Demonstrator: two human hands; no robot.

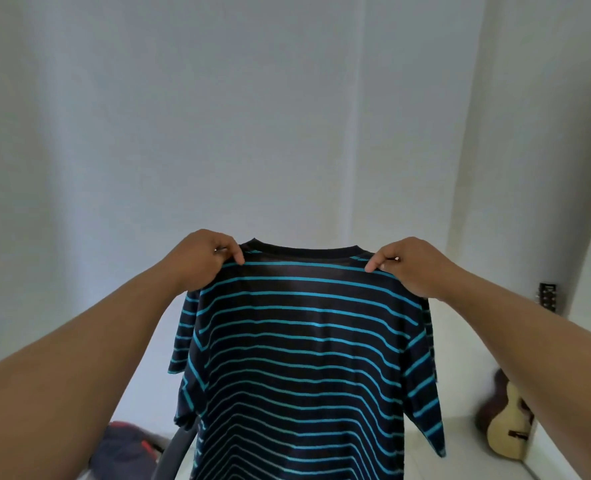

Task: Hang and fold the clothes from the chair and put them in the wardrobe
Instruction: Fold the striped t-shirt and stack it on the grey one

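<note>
— Clothes first, down at about seven o'clock: a dark bundle with a red patch (126, 445) lies low by the wall, and just right of it a grey curved chair part (178, 448) shows under the shirt's sleeve.

— Whose arms are those?

— A person's, both stretched forward. The left hand (202, 261) sits at about ten o'clock from the middle of the shirt, thumb and fingers curled and pinching the fabric at the shoulder seam, just beside the collar.

— And the shirt itself?

— The striped T-shirt (297, 358) hangs dead centre, held up in the air in front of the white wall (217, 98). It is dark navy with thin turquoise stripes and a dark ribbed collar at twelve o'clock. The body drops straight down out of view at six o'clock, and both short sleeves droop at the sides, the left one folded in a little.

— The other hand?

— The right hand (408, 268) is at about two o'clock from the shirt's middle, pinching the opposite shoulder the same way. The two hands are well apart, with the collar between them, so the shoulders are stretched level.

— Anything further right?

— At about four o'clock a pale guitar (508, 431) leans in the corner, its dark headstock (548, 296) up against the wall at three o'clock. Its strings are too blurred to make out.
</note>
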